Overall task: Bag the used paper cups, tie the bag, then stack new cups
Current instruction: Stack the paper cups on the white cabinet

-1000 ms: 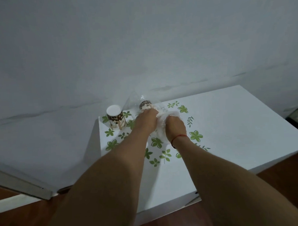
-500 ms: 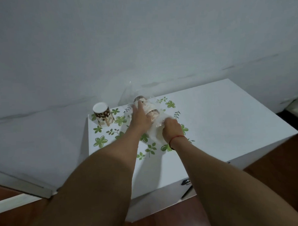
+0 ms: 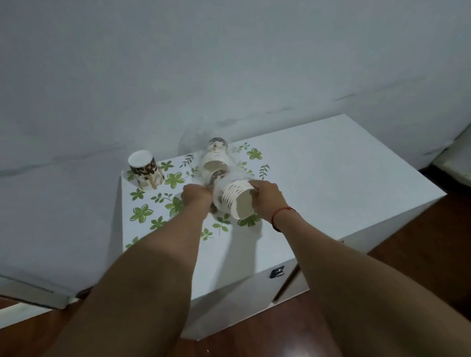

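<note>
View: head
Cup stack (image 3: 236, 201): held sideways above the cabinet top's (image 3: 323, 174) left half.
Right hand (image 3: 266, 197): fingers clasped on the stack's rim.
Left hand (image 3: 196, 197): fingers curled, seemingly on clear bag (image 3: 192, 150) film.
Advice: film is best held taut and the stack slid straight.

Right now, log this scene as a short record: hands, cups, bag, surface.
left hand: curled beside the narrow end of the cup stack; what it grips is hidden
right hand: holds the stack's rim
cup stack: nested, on its side, mouth toward the camera
clear bag: behind the stack, with more cups inside
single cup: upside down, apart at the left
cabinet top: white with a green leaf print
</note>
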{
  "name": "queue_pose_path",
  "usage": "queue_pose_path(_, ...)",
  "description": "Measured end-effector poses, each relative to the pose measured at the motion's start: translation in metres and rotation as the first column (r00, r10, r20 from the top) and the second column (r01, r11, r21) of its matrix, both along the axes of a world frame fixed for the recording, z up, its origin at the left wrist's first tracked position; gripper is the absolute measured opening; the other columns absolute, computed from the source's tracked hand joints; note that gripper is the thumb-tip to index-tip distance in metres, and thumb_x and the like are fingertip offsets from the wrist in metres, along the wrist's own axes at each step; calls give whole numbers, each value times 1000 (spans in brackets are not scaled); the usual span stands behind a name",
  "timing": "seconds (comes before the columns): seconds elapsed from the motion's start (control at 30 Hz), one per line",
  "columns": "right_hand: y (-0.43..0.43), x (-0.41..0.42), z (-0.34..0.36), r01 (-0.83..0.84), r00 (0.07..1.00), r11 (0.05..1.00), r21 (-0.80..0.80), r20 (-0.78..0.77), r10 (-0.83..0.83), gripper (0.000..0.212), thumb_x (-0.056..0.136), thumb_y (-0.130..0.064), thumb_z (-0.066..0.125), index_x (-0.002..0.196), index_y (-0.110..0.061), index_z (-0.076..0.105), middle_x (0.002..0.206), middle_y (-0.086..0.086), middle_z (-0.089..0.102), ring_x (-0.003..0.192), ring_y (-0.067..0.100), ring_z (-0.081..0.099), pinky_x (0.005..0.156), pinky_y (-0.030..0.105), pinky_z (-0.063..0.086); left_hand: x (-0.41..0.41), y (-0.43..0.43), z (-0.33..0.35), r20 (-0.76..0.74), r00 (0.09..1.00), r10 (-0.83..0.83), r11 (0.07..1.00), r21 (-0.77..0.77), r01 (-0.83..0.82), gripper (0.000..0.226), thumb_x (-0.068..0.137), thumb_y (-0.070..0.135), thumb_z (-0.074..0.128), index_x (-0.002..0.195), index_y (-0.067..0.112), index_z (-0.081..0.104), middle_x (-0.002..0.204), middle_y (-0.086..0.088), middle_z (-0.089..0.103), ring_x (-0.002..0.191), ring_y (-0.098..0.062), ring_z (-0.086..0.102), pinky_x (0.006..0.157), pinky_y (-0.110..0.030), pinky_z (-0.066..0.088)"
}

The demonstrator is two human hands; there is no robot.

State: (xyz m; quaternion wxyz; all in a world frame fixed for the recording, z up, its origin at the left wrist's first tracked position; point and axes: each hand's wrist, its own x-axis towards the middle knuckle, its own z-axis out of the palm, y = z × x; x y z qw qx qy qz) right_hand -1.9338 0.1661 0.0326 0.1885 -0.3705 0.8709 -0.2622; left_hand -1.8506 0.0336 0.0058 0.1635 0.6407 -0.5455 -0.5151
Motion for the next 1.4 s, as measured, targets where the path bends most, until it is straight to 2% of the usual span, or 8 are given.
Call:
queue_pose_path(0.23, 2, 5, 1, 44, 944, 996, -73, 330, -17, 45, 89, -21, 44, 134, -20, 48, 131, 8, 55, 117, 30, 53, 97, 36, 45, 7, 26, 10, 25, 1000, 6, 995, -95, -4, 53, 94, 40, 46, 123, -3, 57, 118, -21, 65, 98, -38, 68, 83, -46, 58)
queue_pose_path(0.37, -4, 9, 19, 64, 839, 994, -90, 544, -5, 26, 76, -45, 39, 81, -23, 51, 83, 1, 50, 82, 24, 47, 73, 34, 38, 21, 36, 15, -101, 992, -69, 990, -129, 55, 51, 94, 46, 44, 75, 3, 63, 79, -18, 70, 61, -29, 70, 64, -42, 62)
queue_pose_path(0.5, -10, 9, 14, 158, 840, 979, -126, 538, -67, 52, 86, -50, 49, 120, -12, 57, 117, 7, 59, 106, 28, 57, 92, 40, 45, 32, 44, 16, -175, 978, -112, 975, -212, 74, 50, 86, 48, 61, 53, 11, 52, 56, -6, 62, 48, -18, 65, 65, -46, 62)
queue_pose_path(0.7, -4, 14, 5, 194, 810, 976, -101, 578, -101, 68, 80, -41, 62, 140, -18, 41, 136, 7, 52, 114, 28, 58, 92, 40, 52, 41, 58, 19, -295, 951, -96, 994, -72, 78, 29, 84, 38, 69, 85, 13, 54, 108, -20, 67, 95, -33, 69, 54, -38, 61)
queue_pose_path(0.87, 8, 15, 9, 43, 735, 998, -47, 679, 0, 79, 72, -26, 74, 138, -22, 31, 97, -6, 56, 83, 14, 61, 66, 31, 58, 53, 67, 22, -250, 950, -188, 980, 12, 197, 20, 87, 30, 59, 106, 26, 65, 113, -6, 64, 93, -24, 66, 60, -35, 61)
queue_pose_path(1.07, 23, 34, 14, -134, 688, 988, 75, 725, 39, 88, 57, -23, 81, 130, -24, 32, 124, 10, 59, 107, 30, 63, 87, 46, 55, 72, 82, 29, -133, 927, -351, 935, 13, 356, 22, 92, 28, 42, 106, 27, 58, 107, -3, 61, 85, -17, 59, 58, -24, 46)
queue_pose_path(1.23, 29, 54, 21, -224, 681, 975, -2, 715, 159, 37, 72, -22, 79, 103, -27, 59, 112, 5, 68, 95, 22, 65, 87, 40, 55, 99, 86, 33, -129, 937, -324, 943, 38, 331, 34, 94, 33, 40, 123, 23, 55, 114, -10, 63, 98, -27, 63, 70, -36, 57)
queue_pose_path(1.4, 11, 81, 41, -406, 626, 914, -4, 727, 282, 62, 74, -6, 77, 130, -15, 51, 130, 9, 62, 120, 28, 59, 103, 46, 48, 132, 72, 54, -116, 964, -238, 970, 12, 241, 21, 94, 29, 47, 113, 29, 56, 119, -12, 62, 102, -33, 65, 64, -40, 59)
